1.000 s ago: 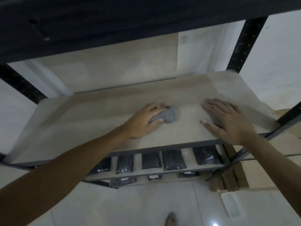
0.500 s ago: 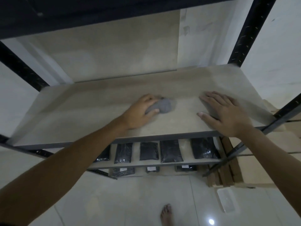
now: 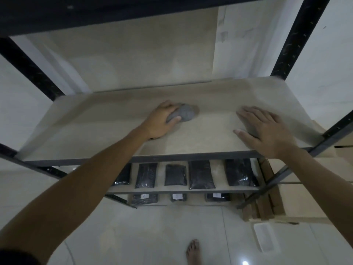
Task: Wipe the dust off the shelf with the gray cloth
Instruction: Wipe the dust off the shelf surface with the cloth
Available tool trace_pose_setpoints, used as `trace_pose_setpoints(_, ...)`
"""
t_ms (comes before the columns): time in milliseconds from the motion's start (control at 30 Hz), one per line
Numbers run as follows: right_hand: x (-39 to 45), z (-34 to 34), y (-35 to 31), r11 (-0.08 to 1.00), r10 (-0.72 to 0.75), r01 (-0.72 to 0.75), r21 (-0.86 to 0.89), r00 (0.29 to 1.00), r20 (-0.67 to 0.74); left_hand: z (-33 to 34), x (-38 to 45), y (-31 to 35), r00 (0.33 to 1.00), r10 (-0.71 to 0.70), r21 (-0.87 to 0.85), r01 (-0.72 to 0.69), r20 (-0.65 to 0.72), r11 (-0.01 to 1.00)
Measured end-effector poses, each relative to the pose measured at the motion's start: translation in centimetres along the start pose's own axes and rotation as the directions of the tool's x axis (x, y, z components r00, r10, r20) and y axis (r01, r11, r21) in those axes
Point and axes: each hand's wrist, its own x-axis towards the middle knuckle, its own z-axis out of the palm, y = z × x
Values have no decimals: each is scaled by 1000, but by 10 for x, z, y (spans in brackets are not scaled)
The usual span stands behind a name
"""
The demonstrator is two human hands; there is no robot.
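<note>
Single head-worn view, looking forward and steeply down, close over the shelf [image 3: 95, 131] at arm's reach, floor [image 3: 152, 236] showing far below.

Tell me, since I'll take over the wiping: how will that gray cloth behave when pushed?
Probably soft and floppy: the gray cloth sits bunched in the left hand. It likely slides easily on the smooth shelf and looks light.

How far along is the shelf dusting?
Midway at best. The left hand holds the balled gray cloth against the middle of the shelf, while the right hand lies flat on the board. No clean patch is discernible, so both ends may remain.
</note>
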Motion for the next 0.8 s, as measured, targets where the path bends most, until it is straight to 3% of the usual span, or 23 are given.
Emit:
trace_pose_setpoints(167,-1,-2,-3,1000,17,-17,-3,1000,16,25,-45,37,996,84,-19,-84,-1,996)
trace_pose_setpoints(300,-3,-7,-7,999,33,-32,-25,999,39,21,-78,72,962,207,-228,-165,177,960)
trace_pose_setpoints(400,-2,-9,-8,999,31,-30,-14,998,47,-13,-65,66,963,146,-275,-80,228,958)
trace_pose_setpoints(500,-3,-9,-7,1000,25,-25,-1,999,27,-46,-28,40,1000,12,-242,-7,20,970)
trace_pose_setpoints(567,-2,-7,-4,1000,20,-20,7,999,33,-56,0,20,992,-78,-105,68,-96,992)
trace_pose_setpoints(667,0,-6,5,997,22,-26,74,998,63,-51,41,-10,972,-155,11,160,-177,987)
trace_pose_setpoints(800,-9,-9,35,984,141,-141,108,990,14,-35,89,-32,959,-173,69,193,-226,979)
